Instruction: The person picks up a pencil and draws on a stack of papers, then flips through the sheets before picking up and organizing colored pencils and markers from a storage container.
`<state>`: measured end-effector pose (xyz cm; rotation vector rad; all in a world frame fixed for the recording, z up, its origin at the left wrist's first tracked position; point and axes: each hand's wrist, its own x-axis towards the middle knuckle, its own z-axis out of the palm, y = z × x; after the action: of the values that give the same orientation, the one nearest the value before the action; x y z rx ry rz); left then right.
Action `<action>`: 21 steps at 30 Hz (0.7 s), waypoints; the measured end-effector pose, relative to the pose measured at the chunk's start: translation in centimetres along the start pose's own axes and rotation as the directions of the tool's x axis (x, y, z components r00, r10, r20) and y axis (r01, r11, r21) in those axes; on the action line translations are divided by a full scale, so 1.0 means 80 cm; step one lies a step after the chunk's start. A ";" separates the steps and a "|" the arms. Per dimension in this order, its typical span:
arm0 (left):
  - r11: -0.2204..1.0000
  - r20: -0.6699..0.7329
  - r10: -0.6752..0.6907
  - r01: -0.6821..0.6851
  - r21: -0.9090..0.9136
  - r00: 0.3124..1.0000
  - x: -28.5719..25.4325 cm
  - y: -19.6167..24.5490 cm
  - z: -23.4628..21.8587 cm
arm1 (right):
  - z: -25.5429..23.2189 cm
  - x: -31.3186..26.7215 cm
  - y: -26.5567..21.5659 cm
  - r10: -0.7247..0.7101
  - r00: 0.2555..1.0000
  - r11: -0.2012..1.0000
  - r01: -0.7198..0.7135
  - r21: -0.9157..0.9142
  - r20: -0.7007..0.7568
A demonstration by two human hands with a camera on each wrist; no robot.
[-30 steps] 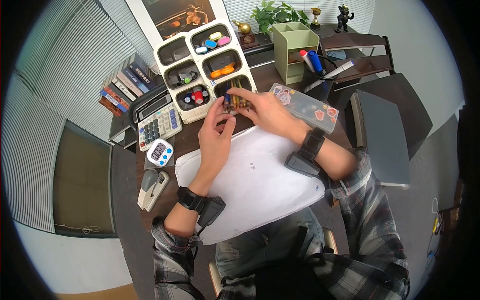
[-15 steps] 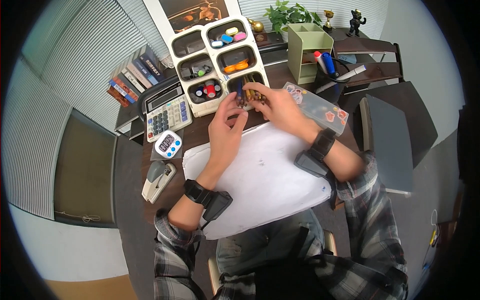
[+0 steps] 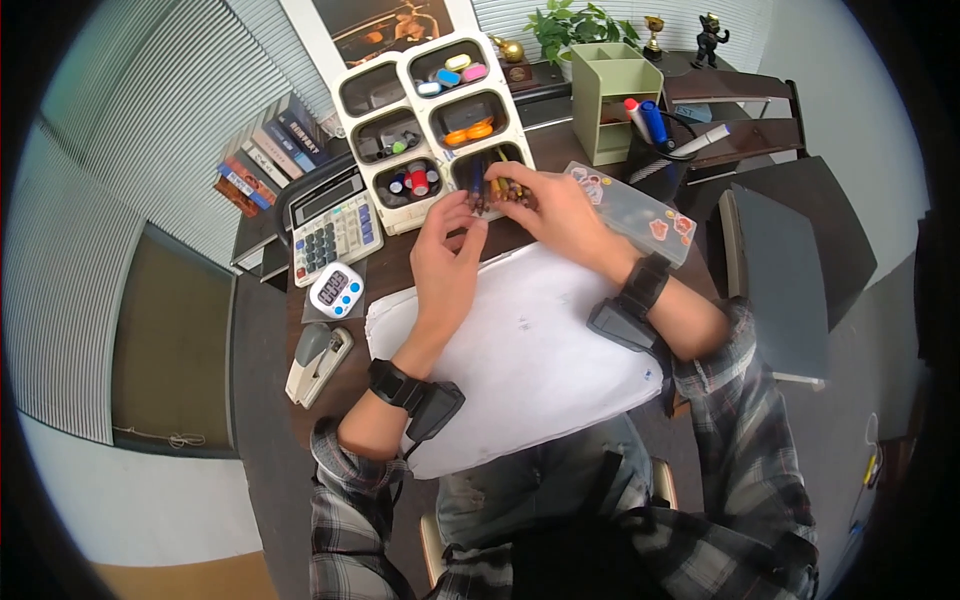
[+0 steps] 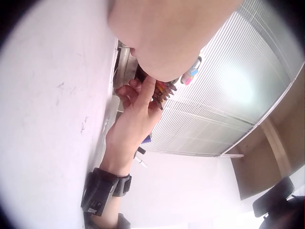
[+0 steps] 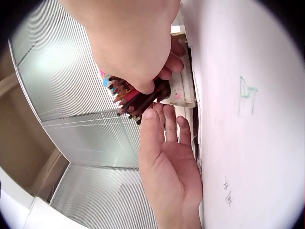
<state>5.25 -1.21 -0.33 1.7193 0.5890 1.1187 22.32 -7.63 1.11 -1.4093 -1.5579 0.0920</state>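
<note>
A bunch of colored pencils stands in the lower right compartment of a white desk organizer. My right hand holds the bunch from the right, its thumb on the pencils in the right wrist view and its lower fingers curled beneath. On the left side, my left hand has its fingertips right at the compartment's front edge. Its loosely bent fingers come close to the lower pencils in the right wrist view. Part of the compartment is hidden behind the hands.
A large white paper sheet covers the desk front. To the left are a calculator, timer and stapler. A clear stickered case, pen cup and green holder stand right.
The head view has shifted, so the desk appears farther right than a second ago. Both hands stay at the pencils, with only small finger movements; the pencils lean slightly differently.
</note>
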 end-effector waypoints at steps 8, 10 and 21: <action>0.999 0.015 -0.021 0.021 0.031 1.000 0.001 0.001 -0.003 | -0.008 -0.003 -0.012 0.085 0.992 0.996 -0.082 -0.030 0.092; 1.000 0.021 -0.008 0.008 0.024 1.000 0.001 0.001 -0.003 | -0.008 -0.004 -0.015 0.114 0.990 0.993 -0.112 -0.032 0.087; 0.999 -0.029 -0.015 0.014 -0.038 0.999 0.002 -0.008 -0.008 | -0.027 0.005 -0.006 0.225 0.974 0.874 -0.191 -0.448 0.024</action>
<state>4.83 -0.52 -0.75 1.6662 0.5938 1.1394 23.55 -8.61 2.72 -1.9541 -1.5430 -0.0891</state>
